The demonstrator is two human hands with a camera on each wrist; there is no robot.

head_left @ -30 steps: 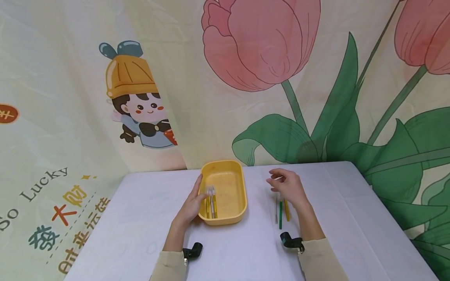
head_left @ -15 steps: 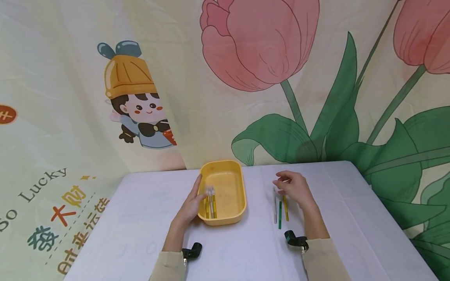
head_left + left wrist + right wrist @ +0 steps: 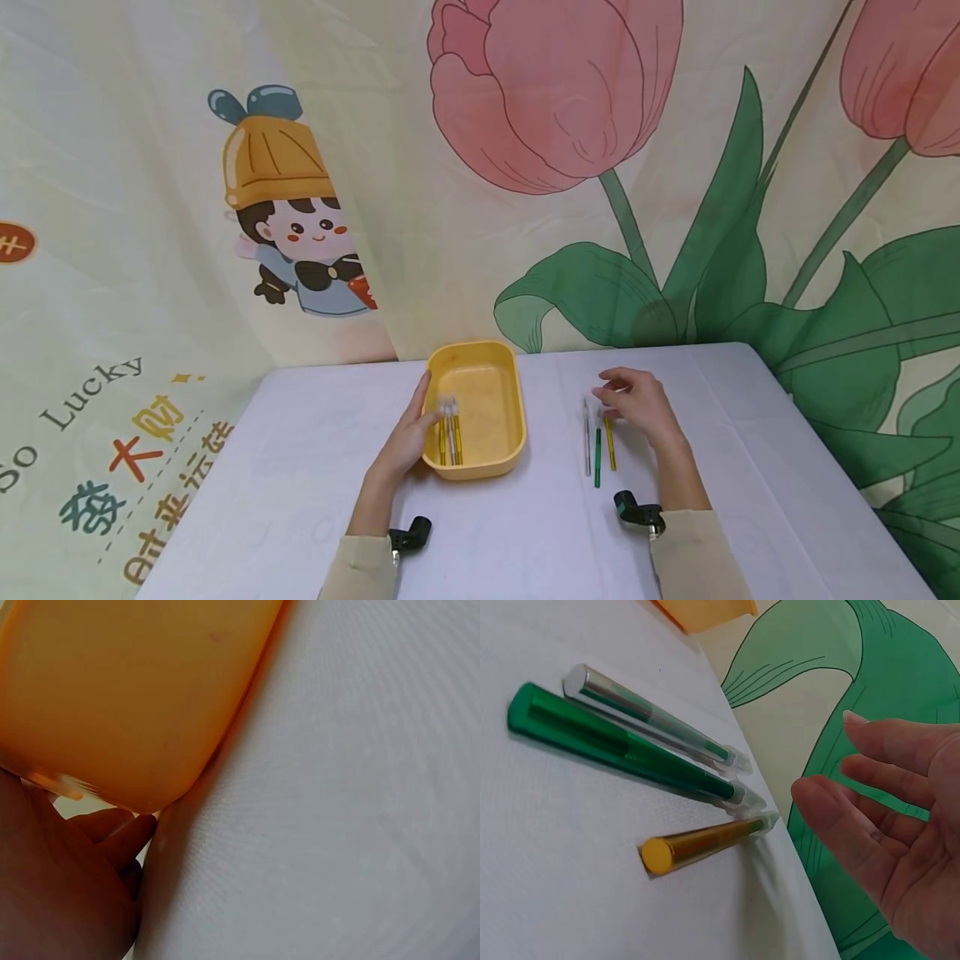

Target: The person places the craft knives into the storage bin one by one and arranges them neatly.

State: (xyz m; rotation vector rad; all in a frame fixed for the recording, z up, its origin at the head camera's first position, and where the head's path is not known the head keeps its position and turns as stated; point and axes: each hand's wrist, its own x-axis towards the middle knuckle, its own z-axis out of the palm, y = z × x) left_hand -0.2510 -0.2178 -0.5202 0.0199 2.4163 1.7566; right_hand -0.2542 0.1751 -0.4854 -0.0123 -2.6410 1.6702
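My left hand [image 3: 405, 437] holds a yellow plastic tray [image 3: 480, 473] by its left side, the thumb over the rim and the other fingers outside. In the left wrist view, fingertips show against the wall of the tray [image 3: 150, 705]. Inside the tray lie several slim pen-shaped craft knives [image 3: 452, 437] with clear caps. My right hand [image 3: 641, 404] hovers just above the far, capped ends of three more on the table: a silver craft knife [image 3: 652, 712], a green one [image 3: 615, 746] and a gold one [image 3: 705, 844]. Its fingers are loosely bent with nothing between them.
A white cloth covers the table [image 3: 315, 467]. Behind its far edge hangs a printed curtain [image 3: 420, 250] with tulips and a cartoon figure. Black wrist cameras sit on both cuffs.
My right hand has shifted a little to the right, from above the silver and green craft knives toward the gold one. The left hand and tray stay put.
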